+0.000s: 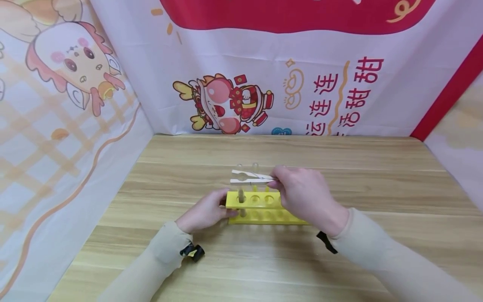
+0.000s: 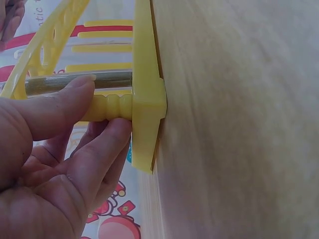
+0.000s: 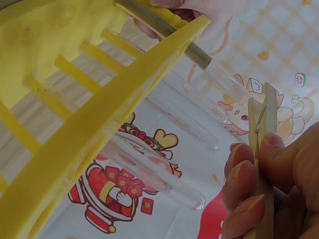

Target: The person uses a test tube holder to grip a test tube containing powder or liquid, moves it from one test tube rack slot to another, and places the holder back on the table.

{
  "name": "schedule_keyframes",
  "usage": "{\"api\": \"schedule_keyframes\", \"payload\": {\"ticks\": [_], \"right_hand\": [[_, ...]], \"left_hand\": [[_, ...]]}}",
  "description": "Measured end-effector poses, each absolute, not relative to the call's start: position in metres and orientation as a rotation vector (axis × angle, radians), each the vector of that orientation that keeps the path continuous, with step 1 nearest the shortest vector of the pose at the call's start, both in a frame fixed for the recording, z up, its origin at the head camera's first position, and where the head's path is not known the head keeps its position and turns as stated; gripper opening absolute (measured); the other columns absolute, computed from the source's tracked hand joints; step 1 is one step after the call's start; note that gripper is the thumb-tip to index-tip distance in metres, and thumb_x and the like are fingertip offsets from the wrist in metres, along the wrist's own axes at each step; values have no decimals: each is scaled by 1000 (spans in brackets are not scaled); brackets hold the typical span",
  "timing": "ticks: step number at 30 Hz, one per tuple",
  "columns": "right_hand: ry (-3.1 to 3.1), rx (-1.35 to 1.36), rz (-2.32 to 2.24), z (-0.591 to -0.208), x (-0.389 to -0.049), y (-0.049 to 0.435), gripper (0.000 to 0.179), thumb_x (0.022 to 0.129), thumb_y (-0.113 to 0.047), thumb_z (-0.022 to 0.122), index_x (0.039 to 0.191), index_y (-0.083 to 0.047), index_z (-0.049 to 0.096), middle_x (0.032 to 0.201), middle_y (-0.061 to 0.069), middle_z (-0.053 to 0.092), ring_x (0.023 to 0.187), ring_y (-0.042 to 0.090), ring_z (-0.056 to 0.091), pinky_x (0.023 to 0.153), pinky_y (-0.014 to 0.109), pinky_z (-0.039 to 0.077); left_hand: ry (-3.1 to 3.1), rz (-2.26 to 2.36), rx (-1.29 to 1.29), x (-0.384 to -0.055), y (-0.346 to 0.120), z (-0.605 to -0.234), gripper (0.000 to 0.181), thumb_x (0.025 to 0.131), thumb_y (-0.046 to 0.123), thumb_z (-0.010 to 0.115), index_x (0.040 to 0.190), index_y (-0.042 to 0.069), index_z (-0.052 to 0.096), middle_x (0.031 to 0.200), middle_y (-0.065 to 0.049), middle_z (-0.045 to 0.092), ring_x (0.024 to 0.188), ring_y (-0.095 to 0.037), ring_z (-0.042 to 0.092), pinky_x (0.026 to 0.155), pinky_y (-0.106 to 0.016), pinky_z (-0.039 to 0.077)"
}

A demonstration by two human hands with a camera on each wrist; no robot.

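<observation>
A yellow test tube rack (image 1: 260, 205) stands on the table. My left hand (image 1: 207, 212) grips its left end post, thumb touching a test tube (image 2: 45, 84) with dark brown contents in the end hole. My right hand (image 1: 307, 193) holds a wooden test tube clamp (image 1: 250, 178) above the rack, its jaws spread towards the left. In the right wrist view the clamp (image 3: 264, 114) is close to the clear upper end of the filled test tube (image 3: 199, 56); whether they touch, I cannot tell. My right hand hides the rack's right end in the head view.
Clear test tubes (image 3: 184, 122) with rounded ends up stand along the rack's far side. Yellow pegs (image 3: 77, 74) run up from the rack's base. Wood-grain table (image 1: 173, 176) surrounds it, with a printed cloth (image 1: 234, 54) behind and another at the left.
</observation>
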State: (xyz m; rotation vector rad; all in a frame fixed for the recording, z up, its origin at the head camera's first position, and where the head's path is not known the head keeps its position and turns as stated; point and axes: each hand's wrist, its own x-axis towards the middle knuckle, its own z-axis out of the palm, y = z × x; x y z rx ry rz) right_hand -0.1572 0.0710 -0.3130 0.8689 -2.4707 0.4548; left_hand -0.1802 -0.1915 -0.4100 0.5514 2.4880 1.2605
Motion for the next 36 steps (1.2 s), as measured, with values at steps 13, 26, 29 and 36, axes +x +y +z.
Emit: {"api": "schedule_keyframes", "payload": {"ticks": [13,26,29,36], "right_hand": [[-2517,849,469,-322,-162,62,14,90,-17,74,81,-10,65,65,-1,61,49,15,51,44,37,45],[-2608,814,473,-333,-161,60,14,89,-17,75,80,-12,66,65,-3,60,51,15,51,45,37,45],[-2599,822,496,-337,-160,60,12,88,-15,76,79,-11,68,68,-3,61,57,16,54,49,37,48],[-2540,847,500,-345,-159,60,9,84,-9,77,77,-9,73,74,-3,54,71,19,54,55,37,51]], "left_hand": [[2466,1253,542,-181,-192,-408,34,90,11,73,120,22,63,119,7,64,113,-13,59,98,-37,48],[2463,1270,551,-182,-192,-409,38,90,8,74,124,19,62,120,4,65,113,-15,59,100,-39,46],[2467,1266,548,-182,-192,-408,40,89,8,74,126,19,61,121,5,64,113,-15,59,101,-39,46],[2481,1255,552,-181,-192,-408,42,89,9,74,127,20,61,121,5,65,114,-15,59,101,-40,45]]}}
